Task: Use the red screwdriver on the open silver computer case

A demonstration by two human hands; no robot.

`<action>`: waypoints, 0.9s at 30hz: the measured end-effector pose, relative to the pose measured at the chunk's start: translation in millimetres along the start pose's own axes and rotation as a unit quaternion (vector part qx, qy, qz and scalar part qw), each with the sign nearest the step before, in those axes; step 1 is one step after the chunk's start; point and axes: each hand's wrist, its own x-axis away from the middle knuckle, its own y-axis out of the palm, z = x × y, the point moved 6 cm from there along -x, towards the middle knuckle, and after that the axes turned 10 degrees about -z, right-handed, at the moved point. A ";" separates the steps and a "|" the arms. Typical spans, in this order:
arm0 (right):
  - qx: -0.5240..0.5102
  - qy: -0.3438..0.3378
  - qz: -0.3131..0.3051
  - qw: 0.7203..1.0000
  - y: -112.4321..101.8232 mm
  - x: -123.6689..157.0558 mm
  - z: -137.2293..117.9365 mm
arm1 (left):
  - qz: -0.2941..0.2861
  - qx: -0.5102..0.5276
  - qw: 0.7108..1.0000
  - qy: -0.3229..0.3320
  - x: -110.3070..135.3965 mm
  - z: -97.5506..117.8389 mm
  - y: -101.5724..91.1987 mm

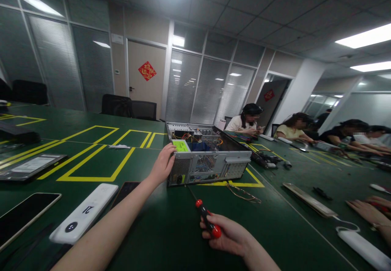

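Now: your left arm reaches far forward from the near left, forearm bare, wrist straight. Your left hand (163,165) sits at the near left corner of the open grey metal computer case (210,161). Its fingers are folded over the top rim beside the green-labelled power supply (181,146), and the thumb lies against the side wall.

Your right hand (227,234) is low and near, right of centre, knuckles up. Its fingers are closed around the red-and-black-handled screwdriver (207,218). The thin shaft points away and left, its tip close to the foot of the case; whether it touches, you cannot tell.

The case stands in the middle of the dark green table (171,238), inside a rectangle of yellow tape lines (91,161). A white oblong power bank (84,218) lies near left, with a black flat phone (26,218) just beside it. A loose thin wire loop (242,192) lies right of the case.

Another person's hand (366,212) rests on the table at the near right edge. Several people sit at the far right. The far wall has glass partitions with blinds and a beige door bearing a red diamond decoration (147,71).
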 end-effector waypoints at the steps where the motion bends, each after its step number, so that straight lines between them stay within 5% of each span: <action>1: -0.001 0.004 0.003 1.000 -0.5 -0.4 0.2 | -0.001 0.000 1.000 0.000 0.0 0.0 0.1; 14: 0.068 0.027 -0.090 0.993 15.0 1.3 3.5 | 0.001 0.004 1.000 -0.002 0.0 -0.7 -0.1; 27: 0.100 0.013 -0.070 0.992 3.8 -2.0 3.0 | 0.005 -0.007 1.000 0.002 0.7 -1.0 -0.1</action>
